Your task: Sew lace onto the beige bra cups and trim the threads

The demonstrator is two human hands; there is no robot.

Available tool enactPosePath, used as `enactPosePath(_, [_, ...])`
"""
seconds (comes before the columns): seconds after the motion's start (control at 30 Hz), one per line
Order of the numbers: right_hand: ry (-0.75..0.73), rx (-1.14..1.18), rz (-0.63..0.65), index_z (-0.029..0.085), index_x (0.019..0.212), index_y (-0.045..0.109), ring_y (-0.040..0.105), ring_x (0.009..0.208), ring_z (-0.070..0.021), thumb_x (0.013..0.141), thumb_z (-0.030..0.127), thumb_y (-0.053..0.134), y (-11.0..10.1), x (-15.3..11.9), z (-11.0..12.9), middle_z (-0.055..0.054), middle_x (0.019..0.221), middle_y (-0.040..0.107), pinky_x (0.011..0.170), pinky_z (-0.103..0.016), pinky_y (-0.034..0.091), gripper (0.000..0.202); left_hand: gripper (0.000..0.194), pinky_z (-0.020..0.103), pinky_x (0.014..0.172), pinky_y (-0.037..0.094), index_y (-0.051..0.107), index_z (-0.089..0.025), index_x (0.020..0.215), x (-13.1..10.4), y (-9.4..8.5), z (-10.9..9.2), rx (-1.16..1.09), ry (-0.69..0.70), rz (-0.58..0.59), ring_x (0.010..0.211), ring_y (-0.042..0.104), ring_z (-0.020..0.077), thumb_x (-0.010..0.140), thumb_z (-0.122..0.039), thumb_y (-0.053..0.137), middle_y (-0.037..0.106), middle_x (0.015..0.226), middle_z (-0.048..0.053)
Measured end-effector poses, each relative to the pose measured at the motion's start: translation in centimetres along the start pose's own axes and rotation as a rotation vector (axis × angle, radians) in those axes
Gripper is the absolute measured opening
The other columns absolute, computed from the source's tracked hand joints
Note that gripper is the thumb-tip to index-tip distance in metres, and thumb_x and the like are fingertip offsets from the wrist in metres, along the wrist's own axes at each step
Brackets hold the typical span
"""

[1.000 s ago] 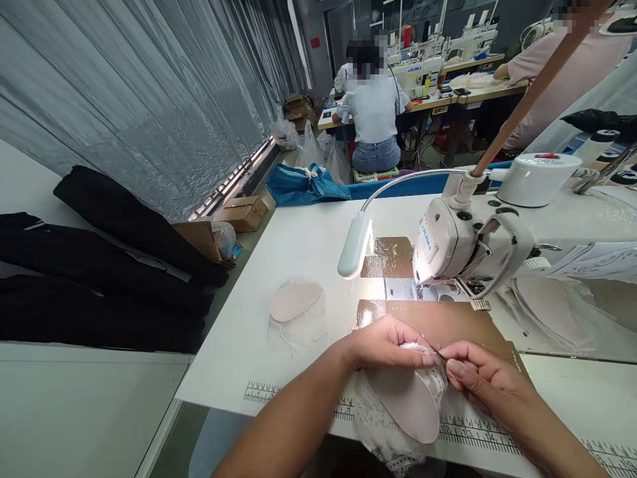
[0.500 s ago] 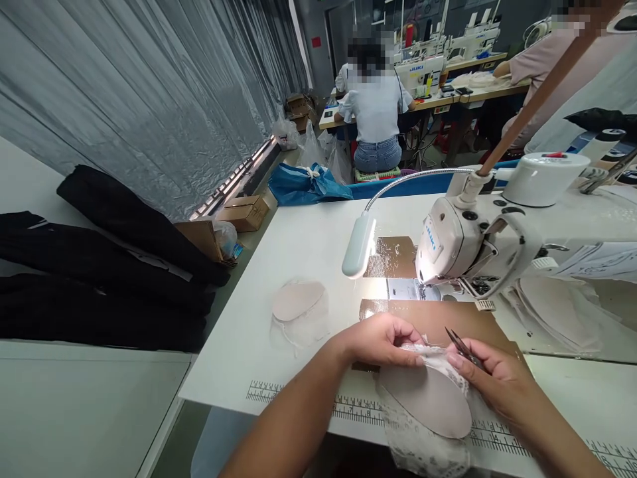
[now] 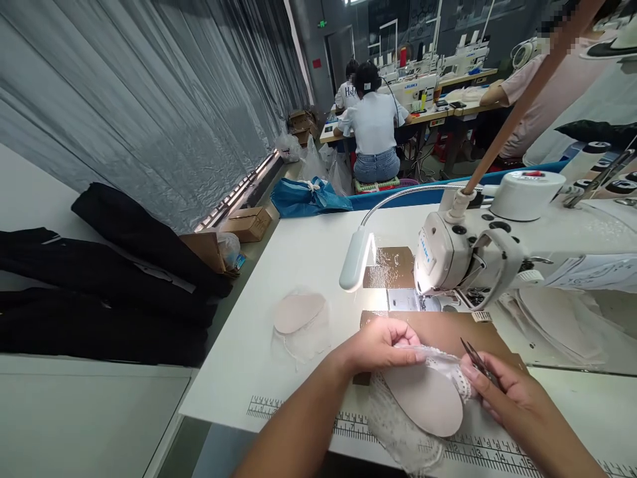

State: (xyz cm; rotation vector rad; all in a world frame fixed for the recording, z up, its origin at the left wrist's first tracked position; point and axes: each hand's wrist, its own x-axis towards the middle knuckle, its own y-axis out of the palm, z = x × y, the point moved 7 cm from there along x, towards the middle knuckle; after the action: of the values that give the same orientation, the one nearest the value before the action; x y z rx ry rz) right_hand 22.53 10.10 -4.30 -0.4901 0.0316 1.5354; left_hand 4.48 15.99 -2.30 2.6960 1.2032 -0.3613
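"Left to right, how far along are we?"

"On the left of our counter (image 3: 233, 362), one pale oval (image 3: 298, 313) lies flat on sheer fabric, away from our hands; we can't tell whether it's finished. Next, the lace piece (image 3: 393, 419) is between our hands at the counter's front edge, an oval pad (image 3: 430, 401) lying against it. Trim runs along its upper edge, so we'd judge it partly made up, though any stitching is too small to see. Farther right, layered pale pieces (image 3: 552, 318) lie beside the sewing machine (image 3: 442, 252), out of our hands, so more looks left."

"And our hands?"

"Our left hand (image 3: 387, 342) reaches in from the lower left, forearm slanting across the counter, back upward, fingers pinched shut on the lace's upper edge. Our right hand (image 3: 502, 382) comes from the lower right, fingers curled closed around a dark pointed tool (image 3: 475, 362), tips aimed up and leftward, clear of the lace."

"Does that thumb grip the lace too?"

"It's right at the lace's right end; we can't tell whether it grips."
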Motion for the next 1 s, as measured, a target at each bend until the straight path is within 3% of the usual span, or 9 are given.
enactPosePath(0.17, [-0.051, -0.078, 0.035, 0.021, 0.069, 0.054, 0.039, 0.057, -0.0119, 0.087, 0.065, 0.048, -0.3, 0.0, 0.3, 0.003, 0.064, 0.047, 0.051, -0.025, 0.029, 0.047, 0.042, 0.021, 0.057, 0.033, 0.066, -0.012, 0.082, 0.1, -0.1, 0.4, -0.079, -0.012, 0.025, 0.062, 0.042, 0.0084, 0.067, -0.047, 0.084, 0.047, 0.065, -0.004])
enactPosePath(0.37, [-0.042, -0.143, 0.018, 0.024, 0.074, 0.052, 0.048, 0.065, -0.0163, 0.087, 0.069, 0.045, -1.4, 0.3, 0.0, 0.002, 0.068, 0.051, 0.055, -0.027, 0.036, 0.047, 0.036, 0.023, 0.065, 0.038, 0.071, -0.012, 0.085, 0.1, -0.6, 0.0, 0.049, 0.088, 0.020, 0.073, 0.050, 0.0119, 0.076, -0.046, 0.077, 0.059, 0.082, 0.003])
enactPosePath(0.43, [-0.068, -0.203, -0.009, 0.025, 0.076, 0.052, 0.050, 0.066, -0.0174, 0.087, 0.068, 0.045, -1.8, 0.4, 0.2, 0.002, 0.068, 0.053, 0.058, -0.028, 0.040, 0.045, 0.034, 0.023, 0.064, 0.038, 0.069, -0.012, 0.085, 0.1, -0.6, 0.2, 0.098, 0.065, -0.014, 0.072, 0.049, 0.0120, 0.079, -0.045, 0.073, 0.059, 0.081, 0.003])
enactPosePath(0.5, [-0.093, -0.244, -0.075, 0.026, 0.085, 0.057, 0.058, 0.072, -0.0201, 0.087, 0.067, 0.046, -2.4, 0.3, 0.5, 0.000, 0.076, 0.063, 0.066, -0.030, 0.046, 0.042, 0.032, 0.022, 0.061, 0.036, 0.067, -0.013, 0.085, 0.1, -0.5, 0.3, 0.125, 0.031, -0.045, 0.068, 0.047, 0.0111, 0.083, -0.045, 0.069, 0.057, 0.076, 0.001])
enactPosePath(0.57, [-0.110, -0.274, -0.189, 0.028, 0.102, 0.060, 0.065, 0.091, -0.0251, 0.087, 0.067, 0.047, -3.3, -0.1, 0.9, -0.003, 0.097, 0.071, 0.076, -0.033, 0.050, 0.044, 0.030, 0.023, 0.063, 0.037, 0.065, -0.013, 0.085, 0.2, -0.3, 0.2, 0.144, 0.047, -0.068, 0.069, 0.047, 0.0111, 0.085, -0.043, 0.066, 0.056, 0.076, 0.001])
enactPosePath(0.67, [-0.195, -0.357, -0.313, 0.029, 0.121, 0.059, 0.065, 0.110, -0.0283, 0.091, 0.062, 0.044, -4.1, -1.0, 1.7, -0.004, 0.118, 0.071, 0.083, -0.035, 0.053, 0.047, 0.031, 0.023, 0.066, 0.038, 0.063, -0.013, 0.084, 0.4, 0.1, 0.3, 0.113, 0.069, -0.083, 0.072, 0.048, 0.0114, 0.087, -0.044, 0.064, 0.057, 0.079, 0.001])
enactPosePath(0.83, [-0.568, -0.511, -0.206, 0.031, 0.121, 0.063, 0.069, 0.106, -0.0266, 0.093, 0.051, 0.046, -1.2, -2.0, 3.4, -0.002, 0.120, 0.071, 0.083, -0.034, 0.057, 0.038, 0.042, 0.021, 0.058, 0.034, 0.062, -0.014, 0.084, 0.6, 0.5, 1.3, -0.052, 0.002, -0.046, 0.064, 0.043, 0.0090, 0.071, -0.049, 0.080, 0.050, 0.071, -0.003])
enactPosePath(1.0, [-0.485, -0.494, -0.157, 0.029, 0.118, 0.066, 0.072, 0.094, -0.0256, 0.091, 0.050, 0.051, 0.8, -0.9, 2.6, -0.005, 0.111, 0.075, 0.070, -0.031, 0.060, 0.037, 0.049, 0.020, 0.056, 0.034, 0.065, -0.013, 0.087, 0.5, 0.3, 1.7, -0.111, -0.036, 0.014, 0.062, 0.044, 0.0080, 0.062, -0.048, 0.087, 0.048, 0.069, -0.004])
